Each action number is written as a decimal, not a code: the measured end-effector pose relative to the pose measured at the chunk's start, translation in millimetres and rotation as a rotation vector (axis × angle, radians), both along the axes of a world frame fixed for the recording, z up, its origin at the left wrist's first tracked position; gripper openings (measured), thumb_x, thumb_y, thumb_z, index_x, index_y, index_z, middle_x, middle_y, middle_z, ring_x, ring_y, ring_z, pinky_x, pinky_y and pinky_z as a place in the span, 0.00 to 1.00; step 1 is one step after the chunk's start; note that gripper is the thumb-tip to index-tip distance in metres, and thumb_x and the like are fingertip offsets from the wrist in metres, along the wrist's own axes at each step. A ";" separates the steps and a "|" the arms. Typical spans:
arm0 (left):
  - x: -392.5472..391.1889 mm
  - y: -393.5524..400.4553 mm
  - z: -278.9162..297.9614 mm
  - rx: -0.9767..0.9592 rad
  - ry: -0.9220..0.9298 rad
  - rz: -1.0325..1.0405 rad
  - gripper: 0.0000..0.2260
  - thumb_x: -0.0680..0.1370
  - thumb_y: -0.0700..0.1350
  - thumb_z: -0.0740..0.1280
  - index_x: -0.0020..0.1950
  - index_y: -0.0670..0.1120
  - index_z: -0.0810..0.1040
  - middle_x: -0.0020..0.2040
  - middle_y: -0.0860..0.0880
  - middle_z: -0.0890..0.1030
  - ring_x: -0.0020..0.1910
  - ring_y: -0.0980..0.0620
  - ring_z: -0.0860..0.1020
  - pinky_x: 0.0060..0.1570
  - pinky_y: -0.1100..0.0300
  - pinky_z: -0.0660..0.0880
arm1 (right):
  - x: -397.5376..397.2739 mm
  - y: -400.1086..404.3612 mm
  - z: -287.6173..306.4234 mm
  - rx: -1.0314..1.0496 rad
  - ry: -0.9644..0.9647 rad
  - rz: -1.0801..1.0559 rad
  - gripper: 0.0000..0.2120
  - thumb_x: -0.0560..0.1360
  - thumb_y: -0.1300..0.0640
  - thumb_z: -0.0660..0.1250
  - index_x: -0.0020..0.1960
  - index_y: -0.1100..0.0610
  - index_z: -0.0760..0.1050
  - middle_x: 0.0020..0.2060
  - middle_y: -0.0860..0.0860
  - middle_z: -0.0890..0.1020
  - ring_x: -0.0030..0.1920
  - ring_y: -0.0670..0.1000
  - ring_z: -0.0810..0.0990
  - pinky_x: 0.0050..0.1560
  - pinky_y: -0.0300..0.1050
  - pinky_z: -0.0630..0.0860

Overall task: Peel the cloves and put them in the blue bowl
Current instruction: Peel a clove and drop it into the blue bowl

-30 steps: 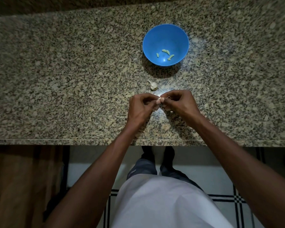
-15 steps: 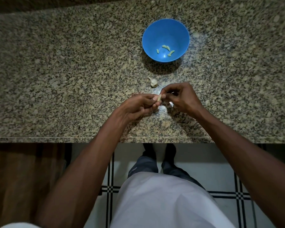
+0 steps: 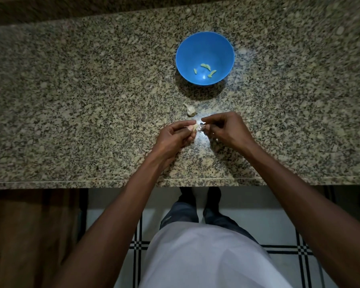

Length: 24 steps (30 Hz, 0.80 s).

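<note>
Skin coming off a clove [image 3: 193,127] above the bench [image 3: 71,100].
Left hand [image 3: 176,137] fingers pinch it; right hand [image 3: 227,129] fingers pinch skin. Best pull gently sideways, then drop it in the blue bowl [image 3: 227,59] ahead.

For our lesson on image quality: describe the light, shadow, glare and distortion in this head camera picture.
Head view: dim overall; a bright glare patch on the granite counter sits between the left hand and right hand, washing out the clove; the blue bowl casts a dark shadow toward the person; wide-angle bending curves the counter's far edge; corners look soft and smeared.
</note>
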<state>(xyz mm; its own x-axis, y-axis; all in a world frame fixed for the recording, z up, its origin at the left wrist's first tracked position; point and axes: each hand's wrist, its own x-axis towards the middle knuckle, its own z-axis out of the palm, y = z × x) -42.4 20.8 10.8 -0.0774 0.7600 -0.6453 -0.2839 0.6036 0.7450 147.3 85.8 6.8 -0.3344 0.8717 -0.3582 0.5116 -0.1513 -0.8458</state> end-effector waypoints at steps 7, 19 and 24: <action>3.8 -1.0 2.3 0.036 0.036 0.035 0.09 0.82 0.37 0.68 0.61 0.39 0.83 0.47 0.43 0.86 0.43 0.53 0.83 0.46 0.64 0.81 | -2.2 -5.4 2.5 0.129 -0.068 -0.150 0.06 0.75 0.54 0.78 0.48 0.56 0.87 0.40 0.46 0.87 0.38 0.39 0.85 0.40 0.34 0.81; 12.9 -4.5 4.9 0.135 0.132 0.063 0.10 0.78 0.38 0.74 0.58 0.36 0.83 0.49 0.38 0.87 0.47 0.47 0.87 0.50 0.57 0.84 | -14.9 -24.2 0.9 -0.135 0.238 -0.250 0.07 0.78 0.59 0.75 0.55 0.57 0.87 0.45 0.50 0.89 0.47 0.50 0.88 0.47 0.45 0.82; 14.5 -9.2 8.7 0.218 0.313 0.032 0.08 0.78 0.40 0.75 0.54 0.38 0.85 0.49 0.45 0.87 0.48 0.52 0.87 0.46 0.59 0.83 | -15.9 -25.0 5.3 -0.182 0.320 -0.285 0.08 0.77 0.61 0.76 0.55 0.61 0.86 0.44 0.54 0.89 0.47 0.53 0.89 0.51 0.48 0.85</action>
<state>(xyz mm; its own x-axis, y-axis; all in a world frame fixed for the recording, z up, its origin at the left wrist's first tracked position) -27.9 11.6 19.5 -0.2713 0.8709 -0.4098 -0.0385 0.4156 0.9087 131.4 60.7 12.1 -0.2092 0.8776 -0.4312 0.1455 -0.4082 -0.9012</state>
